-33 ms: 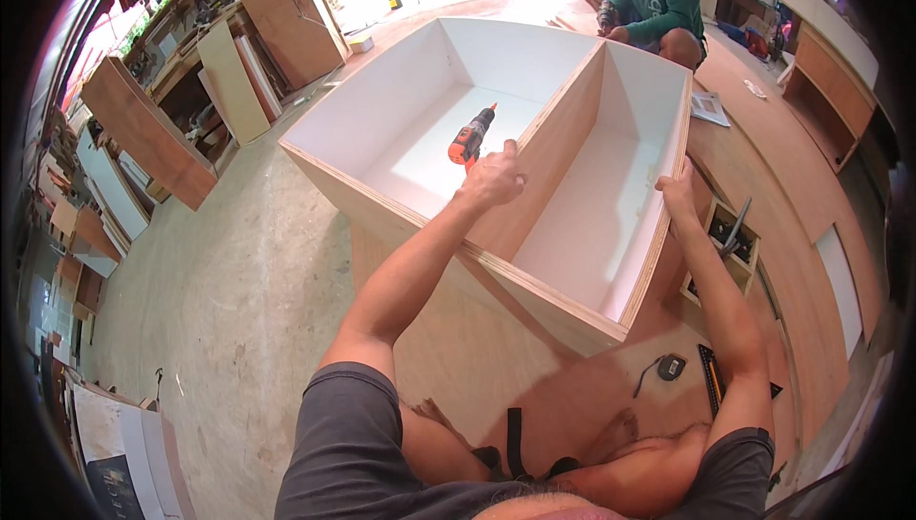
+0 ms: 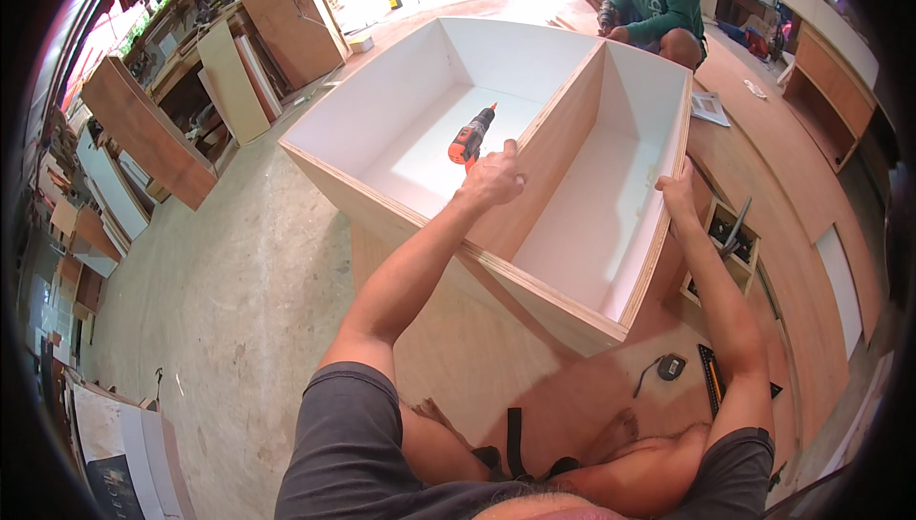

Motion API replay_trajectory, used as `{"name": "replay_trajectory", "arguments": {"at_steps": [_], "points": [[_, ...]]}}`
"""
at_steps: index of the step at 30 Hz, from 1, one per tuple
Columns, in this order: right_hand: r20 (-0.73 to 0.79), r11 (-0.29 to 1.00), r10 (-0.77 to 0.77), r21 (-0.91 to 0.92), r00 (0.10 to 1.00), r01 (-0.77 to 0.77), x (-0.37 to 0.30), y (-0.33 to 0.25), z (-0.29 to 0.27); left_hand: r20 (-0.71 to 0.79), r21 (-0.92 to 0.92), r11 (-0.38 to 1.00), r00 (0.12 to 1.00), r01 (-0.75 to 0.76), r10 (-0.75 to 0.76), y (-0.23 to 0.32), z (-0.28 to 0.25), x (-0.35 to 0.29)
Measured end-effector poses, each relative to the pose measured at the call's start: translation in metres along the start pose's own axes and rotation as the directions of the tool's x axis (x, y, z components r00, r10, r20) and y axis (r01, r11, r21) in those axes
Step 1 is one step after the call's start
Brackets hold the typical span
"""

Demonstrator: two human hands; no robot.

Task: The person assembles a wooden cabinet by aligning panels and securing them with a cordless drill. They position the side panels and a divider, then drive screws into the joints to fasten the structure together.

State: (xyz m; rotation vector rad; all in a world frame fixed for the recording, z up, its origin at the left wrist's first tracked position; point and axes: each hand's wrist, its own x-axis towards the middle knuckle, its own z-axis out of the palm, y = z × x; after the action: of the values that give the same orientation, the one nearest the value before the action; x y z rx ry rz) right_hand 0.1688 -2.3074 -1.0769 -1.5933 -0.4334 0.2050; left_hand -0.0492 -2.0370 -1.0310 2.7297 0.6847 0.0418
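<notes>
In front of me an open plywood cabinet box (image 2: 549,315) with white inner faces lies with its open side up. A plywood divider (image 2: 563,105) splits it into two compartments. My left hand (image 2: 494,179) is closed over the divider's upper edge. Just beyond that hand, in the left compartment, is an orange and black cordless drill (image 2: 466,143) with a bit in its chuck; its handle is partly hidden by the hand. My right hand (image 2: 677,197) grips the box's right side panel, thumb over the rim and fingers hidden outside.
Beside my right forearm stands a wooden tray (image 2: 752,267) of dark items. A tape measure (image 2: 672,366) and a black square (image 2: 711,377) lie nearer. Another person (image 2: 658,0) in green sits past the box holding a drill. Boards (image 2: 157,134) lean at left; plywood sheets (image 2: 763,157) cover the right.
</notes>
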Motion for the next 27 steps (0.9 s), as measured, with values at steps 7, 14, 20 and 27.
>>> {"name": "replay_trajectory", "arguments": {"at_steps": [7,14,20,27], "points": [[-0.002,1.0,-0.003,-0.023,1.0,0.003,0.0,-0.011,0.004,-0.009,0.013,1.0,1.0,-0.004,0.004,0.001,-0.007,0.003],[0.0,1.0,0.002,-0.007,1.0,-0.002,-0.003,-0.014,0.004,-0.012,0.0,1.0,1.0,-0.007,0.007,0.0,-0.007,0.002],[-0.01,0.999,0.008,-0.034,1.0,-0.008,-0.002,-0.014,0.001,-0.025,0.014,1.0,1.0,-0.015,0.016,0.001,-0.005,0.005],[-0.031,0.998,0.026,-0.058,0.999,-0.028,0.005,-0.007,0.002,-0.03,-0.025,1.0,0.999,-0.017,0.016,-0.001,-0.005,0.002]]}}
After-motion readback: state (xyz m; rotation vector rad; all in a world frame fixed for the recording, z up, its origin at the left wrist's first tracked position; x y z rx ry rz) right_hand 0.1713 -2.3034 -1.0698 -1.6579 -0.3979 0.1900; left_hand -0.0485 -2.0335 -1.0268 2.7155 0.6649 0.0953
